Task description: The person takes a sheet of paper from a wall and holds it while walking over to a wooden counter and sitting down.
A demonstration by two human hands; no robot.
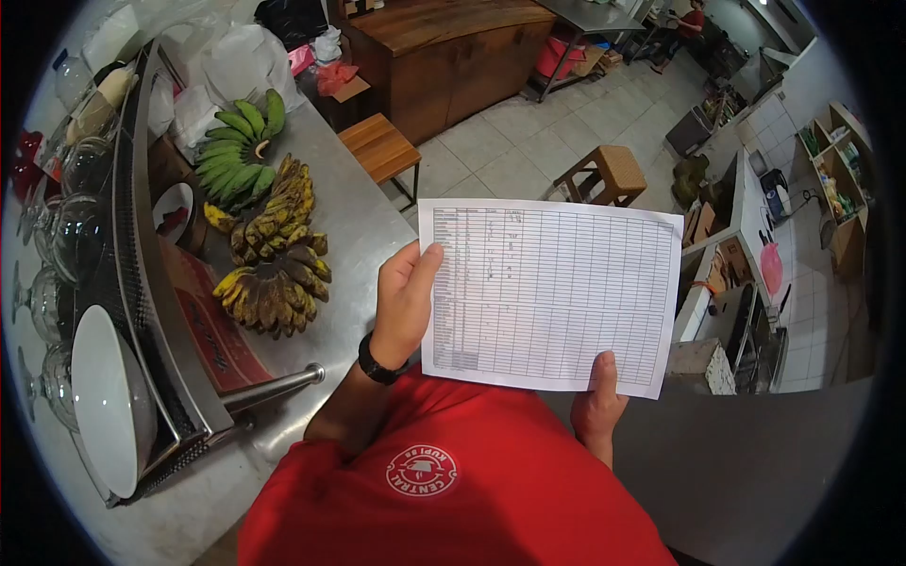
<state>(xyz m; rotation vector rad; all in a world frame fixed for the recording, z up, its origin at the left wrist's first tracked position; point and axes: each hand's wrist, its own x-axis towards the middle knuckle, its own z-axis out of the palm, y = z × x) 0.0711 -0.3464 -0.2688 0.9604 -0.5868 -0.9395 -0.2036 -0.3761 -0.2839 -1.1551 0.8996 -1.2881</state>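
A white paper sheet (557,292) with a printed table and a few handwritten marks is held up in front of my red shirt. My left hand (404,300) grips its left edge, thumb on top, with a black watch on the wrist. At the lower right edge, my right hand (600,401) pinches the sheet, thumb over the front and fingers hidden behind. Left of the sheet, green bananas (231,156) and yellow-brown bananas (278,288) lie on a metal counter (354,226).
A rack (132,236) with glasses and a white bowl (104,401) stands at the left. Beyond are a wooden stool (379,148), a woven stool (618,173) and a wooden cabinet (453,57). A person (689,28) is far back at the upper right.
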